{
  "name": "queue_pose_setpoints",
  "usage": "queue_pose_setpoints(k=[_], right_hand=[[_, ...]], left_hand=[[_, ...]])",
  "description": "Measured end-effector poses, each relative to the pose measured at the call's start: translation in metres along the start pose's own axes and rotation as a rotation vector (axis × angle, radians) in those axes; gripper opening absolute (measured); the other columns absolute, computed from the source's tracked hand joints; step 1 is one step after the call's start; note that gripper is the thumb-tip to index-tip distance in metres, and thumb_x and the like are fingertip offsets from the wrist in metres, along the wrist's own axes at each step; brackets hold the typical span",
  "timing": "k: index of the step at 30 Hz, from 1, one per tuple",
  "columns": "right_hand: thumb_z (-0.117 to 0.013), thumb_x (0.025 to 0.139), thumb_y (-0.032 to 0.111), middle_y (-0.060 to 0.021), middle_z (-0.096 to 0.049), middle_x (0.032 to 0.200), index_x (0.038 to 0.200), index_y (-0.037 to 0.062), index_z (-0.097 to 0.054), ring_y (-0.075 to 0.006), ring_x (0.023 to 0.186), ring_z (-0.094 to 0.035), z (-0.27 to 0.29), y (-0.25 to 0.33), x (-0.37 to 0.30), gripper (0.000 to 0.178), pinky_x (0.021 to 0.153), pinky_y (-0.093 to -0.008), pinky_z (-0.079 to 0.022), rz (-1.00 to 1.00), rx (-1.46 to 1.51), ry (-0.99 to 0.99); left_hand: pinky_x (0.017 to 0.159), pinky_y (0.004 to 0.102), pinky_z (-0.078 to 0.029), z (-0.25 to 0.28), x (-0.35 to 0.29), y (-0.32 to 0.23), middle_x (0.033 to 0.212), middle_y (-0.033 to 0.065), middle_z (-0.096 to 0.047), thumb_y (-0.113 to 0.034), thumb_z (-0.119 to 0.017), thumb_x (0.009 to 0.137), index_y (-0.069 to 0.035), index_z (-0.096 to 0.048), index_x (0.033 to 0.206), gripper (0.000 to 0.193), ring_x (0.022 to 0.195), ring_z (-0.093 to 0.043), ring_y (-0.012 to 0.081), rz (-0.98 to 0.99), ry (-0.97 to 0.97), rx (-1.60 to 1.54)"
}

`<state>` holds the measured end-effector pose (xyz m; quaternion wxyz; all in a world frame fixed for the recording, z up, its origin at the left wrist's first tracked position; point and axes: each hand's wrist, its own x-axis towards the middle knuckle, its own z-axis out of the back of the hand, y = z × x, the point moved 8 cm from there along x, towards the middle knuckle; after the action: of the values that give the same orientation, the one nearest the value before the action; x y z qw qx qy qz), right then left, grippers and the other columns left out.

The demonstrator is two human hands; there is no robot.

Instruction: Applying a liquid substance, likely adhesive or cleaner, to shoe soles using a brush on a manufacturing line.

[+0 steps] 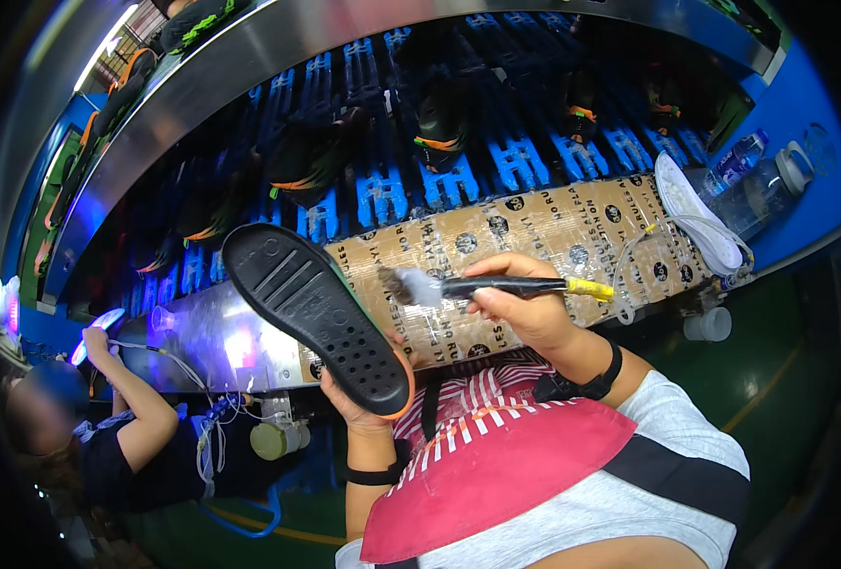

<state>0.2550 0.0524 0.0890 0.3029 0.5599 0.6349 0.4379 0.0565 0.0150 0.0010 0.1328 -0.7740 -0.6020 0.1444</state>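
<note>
My left hand grips a black shoe sole near one end, with fingers also showing at its right edge. One face of the sole, with slots and rows of small round holes, is turned up, and an orange rim shows along its lower edge. Between the thumb and fingers of my right hand is a brush with pale bristles and a black handle. A yellow fitting and thin clear tube run from the handle's back end. The bristles point left, a short way right of the sole and apart from it.
Printed cardboard covers the ledge before me. Beyond it, black-and-orange shoes sit on a rack line with blue holders. A white sole, a bottle and a jug stand right. Left, another person holds a pale sole.
</note>
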Motion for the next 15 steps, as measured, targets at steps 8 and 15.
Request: queue_pose_setpoints(k=[8, 15], right_hand=[[-0.069, 0.066, 0.008, -0.0095, -0.063, 0.069, 0.085, 0.0030, -0.063, -0.0244, 0.058, -0.062, -0.081, 0.047, 0.000, 0.020, 0.053, -0.0302, -0.047, 0.658, -0.678, 0.216], [-0.067, 0.066, 0.010, -0.0093, -0.060, 0.071, 0.082, 0.0048, -0.059, -0.0262, 0.064, -0.060, -0.104, 0.045, 0.002, 0.019, 0.057, -0.0335, -0.049, 0.819, -0.958, 0.078]], left_hand=[[0.100, 0.0405, -0.039, 0.020, -0.012, 0.019, 0.127, 0.0100, -0.051, -0.045, -0.060, 0.075, -0.010, -0.044, 0.130, 0.068, 0.116, -0.050, 0.0264, -0.028, -0.154, 0.003], [0.104, 0.0427, -0.032, 0.021, -0.024, 0.041, 0.135, 0.0062, -0.043, -0.065, -0.050, 0.078, -0.016, -0.037, 0.136, 0.077, 0.123, -0.042, 0.0261, 0.109, -0.092, 0.030]])
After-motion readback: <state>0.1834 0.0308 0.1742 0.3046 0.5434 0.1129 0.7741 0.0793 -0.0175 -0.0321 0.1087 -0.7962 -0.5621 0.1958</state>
